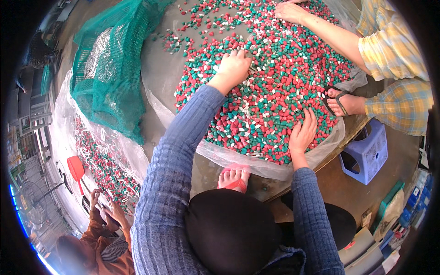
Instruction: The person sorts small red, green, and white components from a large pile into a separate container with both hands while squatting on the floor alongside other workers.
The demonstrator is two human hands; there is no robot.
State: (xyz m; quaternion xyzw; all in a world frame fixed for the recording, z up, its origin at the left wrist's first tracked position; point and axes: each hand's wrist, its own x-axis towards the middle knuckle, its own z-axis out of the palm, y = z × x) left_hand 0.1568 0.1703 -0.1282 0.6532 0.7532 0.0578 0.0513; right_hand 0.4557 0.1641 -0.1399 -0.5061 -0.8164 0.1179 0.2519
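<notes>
A wide heap of small red, green and white plastic pieces [266, 101] is spread in front of me. My left hand [234, 68] is over the heap's left part, its fingers curled down among the pieces; what they grip, if anything, is hidden. On the near right edge of the heap, my right hand [304, 132] lies with fingers stretched out, touching the pieces. Translucent plastic sheeting [224, 158] runs under the heap and bunches along its near side.
Across from me at the right, a co-worker's hand [291, 12] touches the heap. Left stands a green basket [81, 59] of white pieces, draped with green netting [110, 91]. Another person's hands [117, 213] are beside a second heap [103, 162], near a red scoop [75, 168]. A blue stool [366, 151] stands right.
</notes>
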